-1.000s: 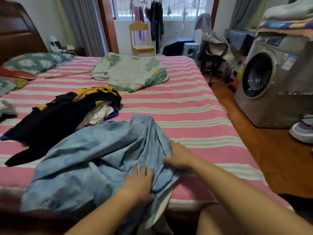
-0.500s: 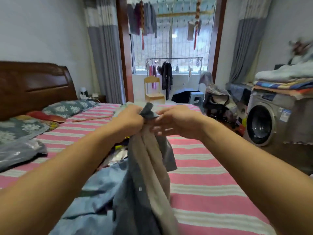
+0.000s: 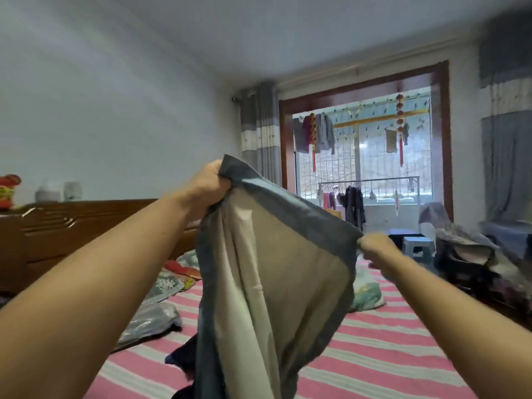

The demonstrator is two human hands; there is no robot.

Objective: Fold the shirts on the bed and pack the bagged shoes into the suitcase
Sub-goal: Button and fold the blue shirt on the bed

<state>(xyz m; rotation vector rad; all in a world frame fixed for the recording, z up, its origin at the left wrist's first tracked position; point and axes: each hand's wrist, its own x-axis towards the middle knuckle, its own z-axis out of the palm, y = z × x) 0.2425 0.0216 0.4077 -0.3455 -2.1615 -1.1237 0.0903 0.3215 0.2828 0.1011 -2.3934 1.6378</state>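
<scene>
Hands parted, shirt (image 3: 276,272) now spread

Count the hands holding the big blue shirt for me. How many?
2. The left hand grips the blue shirt at its raised top corner. The right hand pinches its other top corner, lower and farther right. No other hands are visible.

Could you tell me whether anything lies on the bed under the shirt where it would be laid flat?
Yes. The left hand and right hand grip the shirt in the air, and dark clothes lie on the bed beneath its hanging part, so they would be under it.
</scene>
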